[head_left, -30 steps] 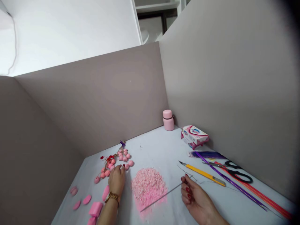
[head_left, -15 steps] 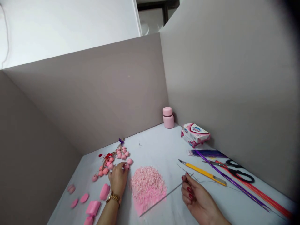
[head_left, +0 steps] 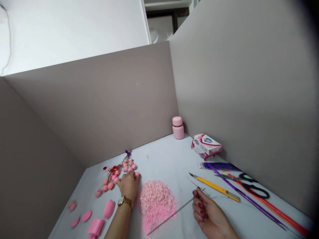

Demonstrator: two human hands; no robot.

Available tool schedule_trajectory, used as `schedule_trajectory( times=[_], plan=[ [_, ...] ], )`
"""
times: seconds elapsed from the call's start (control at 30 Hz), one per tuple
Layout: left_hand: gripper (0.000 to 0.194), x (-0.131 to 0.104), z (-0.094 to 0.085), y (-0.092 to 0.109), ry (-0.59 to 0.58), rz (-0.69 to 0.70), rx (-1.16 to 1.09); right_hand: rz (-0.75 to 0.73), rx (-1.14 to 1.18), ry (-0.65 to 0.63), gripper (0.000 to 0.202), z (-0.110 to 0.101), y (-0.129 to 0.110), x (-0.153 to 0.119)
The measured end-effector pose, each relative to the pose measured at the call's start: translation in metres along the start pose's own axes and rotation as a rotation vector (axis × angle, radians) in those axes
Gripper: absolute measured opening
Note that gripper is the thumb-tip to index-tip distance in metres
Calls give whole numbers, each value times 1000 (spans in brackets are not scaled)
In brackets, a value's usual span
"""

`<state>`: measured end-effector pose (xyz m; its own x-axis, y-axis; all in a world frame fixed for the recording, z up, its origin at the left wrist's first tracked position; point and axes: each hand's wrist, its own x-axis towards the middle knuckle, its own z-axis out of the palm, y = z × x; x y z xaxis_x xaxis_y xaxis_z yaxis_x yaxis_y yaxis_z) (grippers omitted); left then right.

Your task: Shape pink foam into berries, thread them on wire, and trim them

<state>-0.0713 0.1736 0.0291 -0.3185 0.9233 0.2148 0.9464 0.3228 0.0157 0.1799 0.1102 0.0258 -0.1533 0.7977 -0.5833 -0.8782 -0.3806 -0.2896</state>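
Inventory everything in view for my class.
Shavings: one heap, pink, centre
Rod: one, grey, right hand
Balls: several, pinkish, beyond left hand
Bows: two, red and purple, beside balls
Disc: one, red, far left
Smooth pieces: several, pink, near left
Flask: one, pink, far corner
Box stack: one, pink and white, right
Packet: one, purple, right
Cutter: one, yellow, right of shavings
Ribbons: several, purple and red, right
Scissors: one, black, across ribbons
Wire: count unclear, dark, beside cutter
Table: one, pale, below
Partitions: three, grey, around table
Wall: one, white, behind
Frame: one, dark, top
Watch: one, gold, left wrist
Left hand: one, at balls
Right hand: one, holding rod
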Motion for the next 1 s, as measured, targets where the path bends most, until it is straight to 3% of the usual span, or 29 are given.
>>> schedule_trajectory(
  times=[0.2,0.33,0.47,0.63,0.9,1.0],
  plan=[
    [23,-4,2,-7,-27,39,-50,14,4,-6,41,-2,1,1],
    [35,-9,4,-25,8,57,-161,11,5,-9,40,-1,0,-1],
    [43,-27,8,-46,57,63,-249,-2,8,8,41,0,0,-2],
    [36,-50,17,-61,91,57,-323,48,-3,-13,43,-1,3,0],
    [20,-40,18,-54,128,9,-420,38,-12,-21,42,-6,3,3],
    [25,-54,13,-44,162,-6,-431,32,-18,-22,42,-5,2,4]
  ],
)
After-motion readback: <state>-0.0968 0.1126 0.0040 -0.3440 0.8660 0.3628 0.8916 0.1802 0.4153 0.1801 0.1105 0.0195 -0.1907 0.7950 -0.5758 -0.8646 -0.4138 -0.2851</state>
